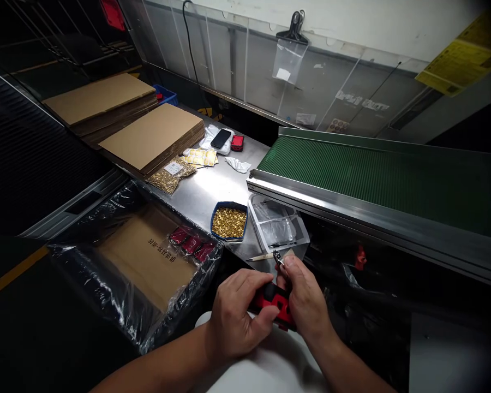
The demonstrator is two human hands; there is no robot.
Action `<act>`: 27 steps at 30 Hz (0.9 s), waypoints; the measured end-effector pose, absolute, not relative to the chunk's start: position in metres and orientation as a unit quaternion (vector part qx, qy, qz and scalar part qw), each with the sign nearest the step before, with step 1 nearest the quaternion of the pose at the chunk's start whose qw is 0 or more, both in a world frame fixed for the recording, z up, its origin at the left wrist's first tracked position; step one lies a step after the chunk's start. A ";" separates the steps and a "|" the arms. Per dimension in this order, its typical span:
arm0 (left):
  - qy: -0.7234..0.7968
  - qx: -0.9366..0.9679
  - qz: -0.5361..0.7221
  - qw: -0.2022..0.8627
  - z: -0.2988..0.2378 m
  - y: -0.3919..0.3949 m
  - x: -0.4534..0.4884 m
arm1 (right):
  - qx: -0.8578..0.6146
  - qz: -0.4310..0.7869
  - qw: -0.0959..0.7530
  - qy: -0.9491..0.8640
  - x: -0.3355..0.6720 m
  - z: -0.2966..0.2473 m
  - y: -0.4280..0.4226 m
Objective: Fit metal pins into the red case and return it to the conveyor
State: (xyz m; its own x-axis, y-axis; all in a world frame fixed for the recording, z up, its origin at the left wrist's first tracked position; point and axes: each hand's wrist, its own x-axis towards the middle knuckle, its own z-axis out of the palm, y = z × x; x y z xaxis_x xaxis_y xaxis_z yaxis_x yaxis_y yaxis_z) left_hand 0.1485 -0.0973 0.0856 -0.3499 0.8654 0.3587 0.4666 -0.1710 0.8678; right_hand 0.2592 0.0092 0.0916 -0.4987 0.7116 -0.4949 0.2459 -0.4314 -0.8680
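Note:
Low in the middle of the head view, my left hand (238, 312) is closed around a small red-and-black plastic device (277, 303), its thumb along the near side. My right hand (307, 301) rests against the device's right end. Between its thumb and fingers it pinches a small dark, shiny metal piece (277, 257), whose exact kind I cannot make out. Just beyond my hands, a thin pale stick-like tool (259, 257) lies on the metal table (229, 188). A blue tray (211, 218) full of small brass-coloured parts (229, 222) stands farther up.
A green ribbed conveyor (331, 169) runs off right, beside a white bin of clear bags (306, 238). Left is a plastic-lined box (147, 262) with red items (192, 244). Behind lie cardboard stacks (155, 134), a bag of brass parts (172, 177), a phone (221, 138) and a red-black device (237, 143).

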 end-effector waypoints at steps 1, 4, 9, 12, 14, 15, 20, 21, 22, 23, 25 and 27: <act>0.626 0.530 0.542 0.183 0.087 -0.095 0.150 | -0.475 0.705 0.161 -0.502 0.260 0.090 0.010; 0.635 0.511 0.543 0.201 0.091 -0.091 0.150 | -0.476 0.710 0.161 -0.493 0.260 0.087 0.011; 0.589 0.510 0.539 0.322 0.094 -0.093 0.139 | -0.473 0.697 0.149 -0.518 0.261 0.090 0.015; 0.583 0.473 0.538 0.382 0.092 -0.097 0.134 | -0.459 0.710 0.152 -0.512 0.263 0.095 0.025; 0.576 0.435 0.563 0.403 0.091 -0.099 0.133 | -0.445 0.725 0.191 -0.490 0.265 0.095 0.034; 0.567 0.416 0.582 0.409 0.090 -0.099 0.134 | -0.439 0.730 0.214 -0.479 0.266 0.093 0.036; 0.498 0.346 0.662 0.441 0.087 -0.099 0.141 | -0.436 0.795 0.211 -0.364 0.267 0.078 0.029; 0.485 0.333 0.673 0.448 0.087 -0.099 0.142 | -0.440 0.811 0.210 -0.324 0.266 0.076 0.024; 0.476 0.318 0.682 0.455 0.086 -0.099 0.143 | -0.449 0.818 0.222 -0.282 0.265 0.075 0.021; 0.468 0.301 0.689 0.465 0.085 -0.099 0.144 | -0.461 0.819 0.243 -0.242 0.265 0.075 0.018; 0.449 0.268 0.689 0.501 0.083 -0.100 0.144 | -0.494 0.801 0.285 -0.182 0.264 0.078 0.017; 0.437 0.253 0.675 0.538 0.081 -0.101 0.143 | -0.526 0.773 0.308 -0.173 0.264 0.082 0.020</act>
